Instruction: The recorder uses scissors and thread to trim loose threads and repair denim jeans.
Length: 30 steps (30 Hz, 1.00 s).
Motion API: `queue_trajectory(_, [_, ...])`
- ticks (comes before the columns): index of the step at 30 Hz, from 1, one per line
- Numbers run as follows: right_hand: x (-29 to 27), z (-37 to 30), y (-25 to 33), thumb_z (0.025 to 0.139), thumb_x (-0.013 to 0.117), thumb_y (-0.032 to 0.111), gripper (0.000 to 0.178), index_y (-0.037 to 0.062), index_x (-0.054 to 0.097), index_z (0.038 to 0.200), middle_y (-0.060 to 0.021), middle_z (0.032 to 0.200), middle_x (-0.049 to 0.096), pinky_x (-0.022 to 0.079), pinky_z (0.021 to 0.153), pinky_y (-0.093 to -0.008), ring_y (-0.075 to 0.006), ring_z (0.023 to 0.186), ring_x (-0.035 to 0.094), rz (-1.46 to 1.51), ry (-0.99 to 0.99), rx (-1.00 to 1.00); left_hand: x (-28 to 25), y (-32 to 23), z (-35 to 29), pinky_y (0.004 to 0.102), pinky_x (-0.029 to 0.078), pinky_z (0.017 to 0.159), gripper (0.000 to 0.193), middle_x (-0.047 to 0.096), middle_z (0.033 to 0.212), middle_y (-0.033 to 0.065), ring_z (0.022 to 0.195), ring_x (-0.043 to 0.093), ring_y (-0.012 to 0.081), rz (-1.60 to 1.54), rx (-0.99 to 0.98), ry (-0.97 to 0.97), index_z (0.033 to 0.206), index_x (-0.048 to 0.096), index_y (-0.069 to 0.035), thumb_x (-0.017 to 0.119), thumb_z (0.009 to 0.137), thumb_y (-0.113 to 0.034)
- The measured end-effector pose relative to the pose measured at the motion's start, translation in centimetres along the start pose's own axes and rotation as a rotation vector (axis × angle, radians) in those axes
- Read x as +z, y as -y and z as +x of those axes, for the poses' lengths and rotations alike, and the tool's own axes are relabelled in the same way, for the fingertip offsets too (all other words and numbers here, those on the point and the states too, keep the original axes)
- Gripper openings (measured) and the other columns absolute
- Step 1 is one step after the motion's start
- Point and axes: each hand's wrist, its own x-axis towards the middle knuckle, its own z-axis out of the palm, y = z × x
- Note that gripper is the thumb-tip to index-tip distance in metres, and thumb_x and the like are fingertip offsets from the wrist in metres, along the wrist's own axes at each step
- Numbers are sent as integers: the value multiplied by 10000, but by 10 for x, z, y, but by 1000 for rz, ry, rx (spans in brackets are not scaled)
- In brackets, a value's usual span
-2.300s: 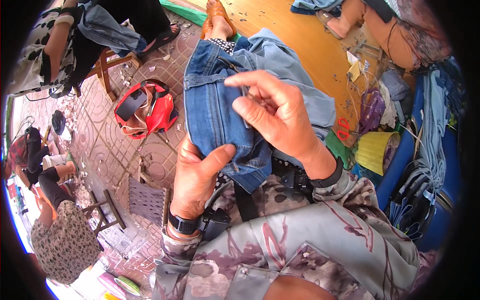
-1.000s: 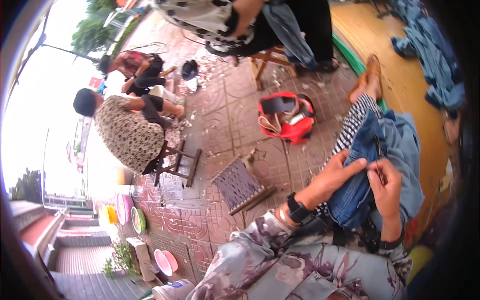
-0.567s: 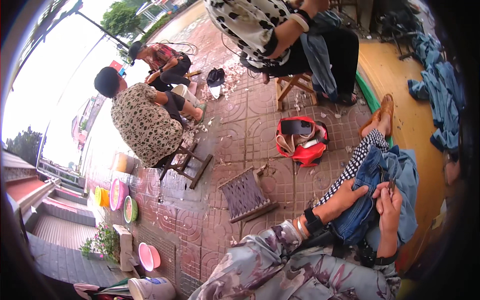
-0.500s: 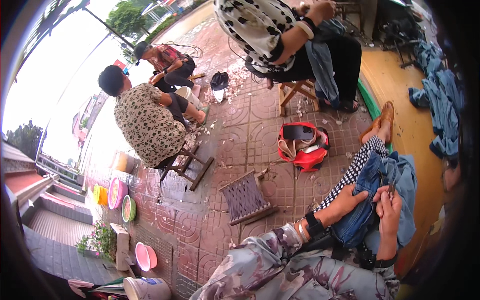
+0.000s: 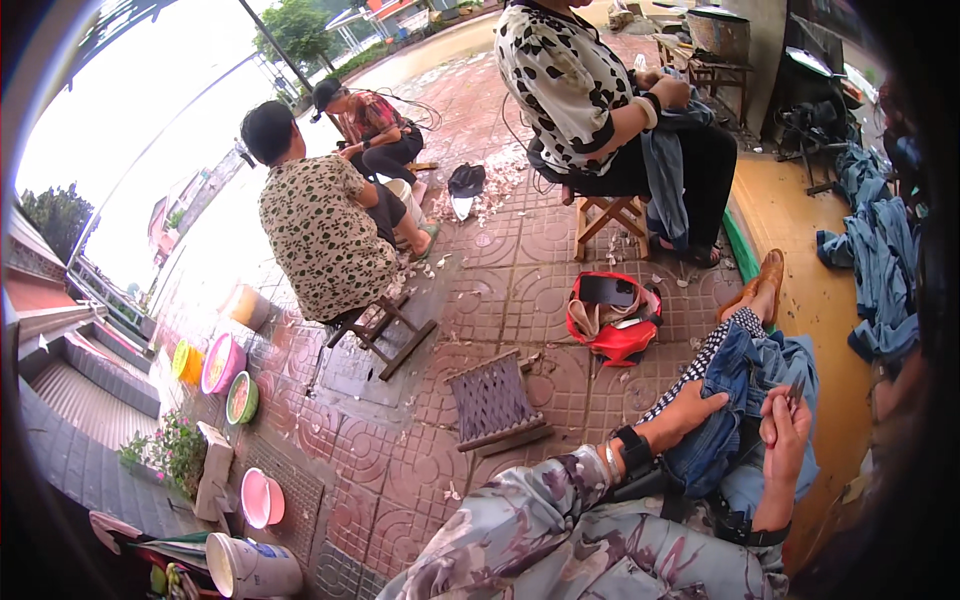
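Observation:
Dark blue denim jeans (image 5: 708, 455) lie bunched across my lap. My left hand (image 5: 692, 410) grips their upper edge, thumb on top and the other fingers hidden by the cloth. To the right of it, my right hand (image 5: 784, 440) is closed around a small pair of metal thread snips (image 5: 797, 388), its narrow tips pointing up. The snips are small in view, and their blades show only in part. Lighter blue denim (image 5: 800, 365) hangs under and behind the jeans, beside my right hand.
A red bag (image 5: 625, 345) with a phone on top sits on the paving ahead. Left of it stands a low woven stool (image 5: 495, 400). A person in a spotted top (image 5: 560, 90) sits beyond, handling denim. More denim (image 5: 880, 255) is heaped at the far right.
My right hand with the snips has shifted slightly down and away from the jeans. My left hand keeps its grip. The whole view has tilted a little.

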Motion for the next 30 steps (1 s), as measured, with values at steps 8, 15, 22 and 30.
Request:
queue_trajectory(8, [-20, 4, -10, 871, 490, 86, 70, 35, 526, 902, -9, 721, 487, 237, 391, -145, -3, 451, 316, -56, -89, 35, 14, -6, -7, 258, 490, 661, 246, 608, 853, 30, 716, 565, 88, 143, 115, -10, 1018, 555, -11, 564, 846, -186])
queue_trajectory(15, [-21, 25, -11, 822, 562, 134, 120, 35, 566, 889, 9, 686, 534, 250, 413, -152, 3, 495, 357, -127, -119, 57, 1, -33, -11, 244, 478, 671, 256, 601, 872, 18, 751, 563, 88, 57, 70, -39, 1011, 564, -16, 549, 867, -227])
queue_trajectory(22, [-28, 31, -2, 765, 618, 75, 108, 14, 575, 844, 80, 634, 441, 279, 478, -154, 9, 547, 333, -385, -135, -114, 4, -34, -16, 230, 478, 733, 219, 605, 986, 17, 834, 578, 81, 13, -11, -45, 1090, 532, -42, 499, 888, -121])
queue_trajectory(30, [-23, 63, -34, 729, 628, 68, 202, -9, 564, 905, -88, 768, 582, 447, 604, -278, -169, 665, 557, -786, -176, -467, 0, -35, -11, 232, 478, 744, 227, 615, 978, 30, 827, 587, 88, 23, -130, -32, 1089, 538, -38, 515, 866, -70])
